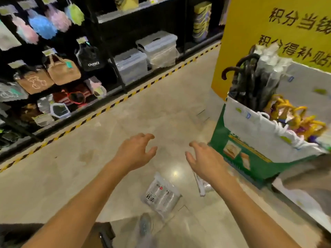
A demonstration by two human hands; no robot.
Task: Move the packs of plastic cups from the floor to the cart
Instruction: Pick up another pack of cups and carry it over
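Nearest, low in the view, a clear plastic-wrapped pack of white cups with a printed label (162,196) lies flat on the floor. Just in front of it is a blurred grey shoe (145,222). A second clear pack of cups (203,187) lies just to its right, partly hidden behind the right forearm.

Above them both arms reach forward. The left hand (134,151) and the right hand (206,158) are spread with loosely bent fingers, and neither holds anything.

This looks like the pick-up step, with at least these two packs not yet lifted. The next move probably calls for lowering the hands and closing one on each pack, whose thin, slippery wrap may crumple. No cart can be clearly made out, so where they must go is uncertain.

The glossy beige tiled floor (71,176) reflects a ceiling light. To the right stands a green-and-white display bin (250,126) of black crook-handled umbrellas (247,77), backed by a yellow sign with dark characters (250,24). A yellow-and-black striped floor tape (111,106) runs along black shelving (114,72) holding clear plastic storage boxes (132,65) and hanging tan fabric bags (62,68).
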